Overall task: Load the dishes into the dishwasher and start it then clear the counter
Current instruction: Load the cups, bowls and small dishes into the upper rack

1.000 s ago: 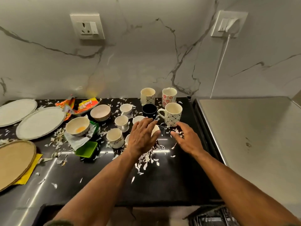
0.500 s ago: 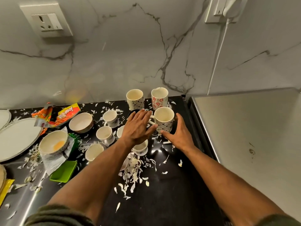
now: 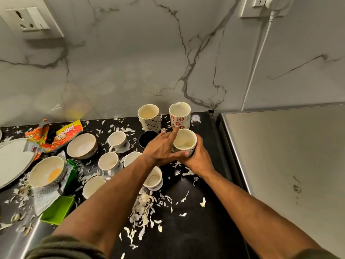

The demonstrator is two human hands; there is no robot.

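Dishes are almost all on the black table [image 3: 196,221] yet, so I judge the loading barely begun. My right hand [image 3: 198,159] is curled round the patterned mug [image 3: 184,142] near the table's right edge, its grip clamped on the mug's near side. My left hand [image 3: 160,149] lies against the same mug's left side with fingers fairly straight, its forefinger reaching toward the red-flowered mug [image 3: 179,116] just behind; I read that grip as apart, steadying, not clasping.

Left to load: the red-flowered mug, another patterned mug [image 3: 149,116] beside it by the wall, a dark cup [image 3: 146,139] partly hidden by my left hand, several small white cups [image 3: 117,140], two bowls [image 3: 81,145], one with yellow residue [image 3: 47,171], and a plate [image 3: 11,161] at the left edge. The dishwasher I cannot see from here, so starting it is also ahead.

Clearing the table is untouched: torn white scraps [image 3: 143,208] lie scattered everywhere, an orange snack wrapper [image 3: 56,136] sits near the bowls, and a green tray [image 3: 57,210] lies in front. The cups crowd together under my left forearm, so lifting the mug could knock a neighbour.
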